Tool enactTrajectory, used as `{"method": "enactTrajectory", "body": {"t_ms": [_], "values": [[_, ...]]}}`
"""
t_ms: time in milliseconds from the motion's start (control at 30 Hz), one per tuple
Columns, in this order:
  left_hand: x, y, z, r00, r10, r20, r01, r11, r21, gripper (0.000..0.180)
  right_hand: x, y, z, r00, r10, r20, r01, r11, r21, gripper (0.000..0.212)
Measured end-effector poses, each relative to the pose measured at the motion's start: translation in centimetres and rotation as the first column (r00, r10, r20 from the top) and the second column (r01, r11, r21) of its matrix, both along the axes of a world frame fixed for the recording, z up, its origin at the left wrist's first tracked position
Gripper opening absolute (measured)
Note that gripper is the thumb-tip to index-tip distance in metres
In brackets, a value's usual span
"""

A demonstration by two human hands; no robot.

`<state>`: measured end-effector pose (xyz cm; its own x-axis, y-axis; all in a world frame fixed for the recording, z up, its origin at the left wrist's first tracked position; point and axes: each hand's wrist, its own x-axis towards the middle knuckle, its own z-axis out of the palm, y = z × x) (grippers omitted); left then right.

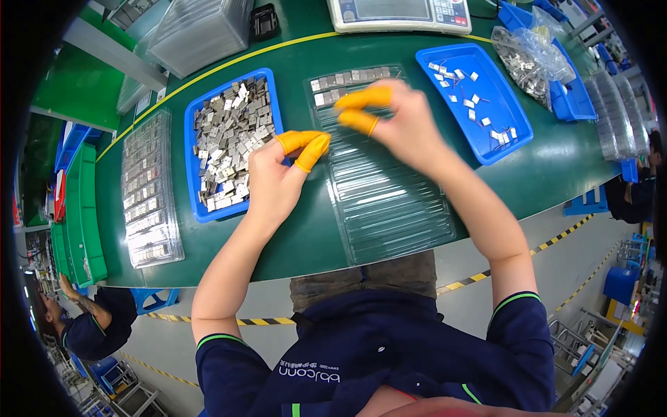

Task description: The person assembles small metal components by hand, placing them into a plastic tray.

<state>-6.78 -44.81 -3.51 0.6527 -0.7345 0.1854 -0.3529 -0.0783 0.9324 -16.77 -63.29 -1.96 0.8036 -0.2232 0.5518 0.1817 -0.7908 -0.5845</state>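
Note:
Yellow finger cots cover the thumb and forefinger of both hands. My left hand [274, 177] is closed in a pinch between the blue tray and the clear tray; anything between its fingertips is too small to make out. Over the upper part of the clear ribbed plastic tray [389, 201], my right hand [406, 128] is blurred, its thumb and forefinger brought close together, with whatever they hold hidden. Small silvery rectangular parts [351, 76] fill the tray's far rows. To the left, a blue tray [190, 149] is heaped with similar flat metal parts [233, 139].
Another clear tray [149, 187], filled with parts, lies at left. At right, a blue tray [511, 115] holds scattered small white pieces with leads. A digital scale [399, 17] and stacked clear trays [201, 35] stand at the back. Bagged parts [524, 66] lie far right.

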Motion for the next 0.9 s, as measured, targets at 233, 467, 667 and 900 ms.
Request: {"method": "enactTrajectory", "body": {"t_ms": [233, 467, 667, 900], "values": [[-0.3, 0.7, -1.0, 1.000, 0.010, -0.019, -0.011, 1.000, -0.022, 0.011, -0.2, 3.4, -1.6, 0.983, 0.137, 0.125, -0.131, 0.990, -0.054, 0.042], [-0.6, 0.5, -0.1, 0.984, -0.045, -0.171, 0.035, 0.998, -0.058, 0.011, -0.7, 3.3, -1.5, 0.989, 0.132, 0.072, -0.137, 0.987, 0.085, 0.045], [-0.4, 0.3, 0.1, 0.989, -0.034, -0.146, 0.027, 0.998, -0.053, 0.010, -0.3, 3.1, -1.2, 0.992, 0.088, 0.089, -0.095, 0.992, 0.077, 0.045], [-0.4, 0.2, -0.3, 0.994, -0.007, -0.113, 0.000, 0.998, -0.062, 0.011, -0.5, 2.8, -1.3, 0.997, 0.066, 0.048, -0.072, 0.989, 0.131, 0.043]]}}
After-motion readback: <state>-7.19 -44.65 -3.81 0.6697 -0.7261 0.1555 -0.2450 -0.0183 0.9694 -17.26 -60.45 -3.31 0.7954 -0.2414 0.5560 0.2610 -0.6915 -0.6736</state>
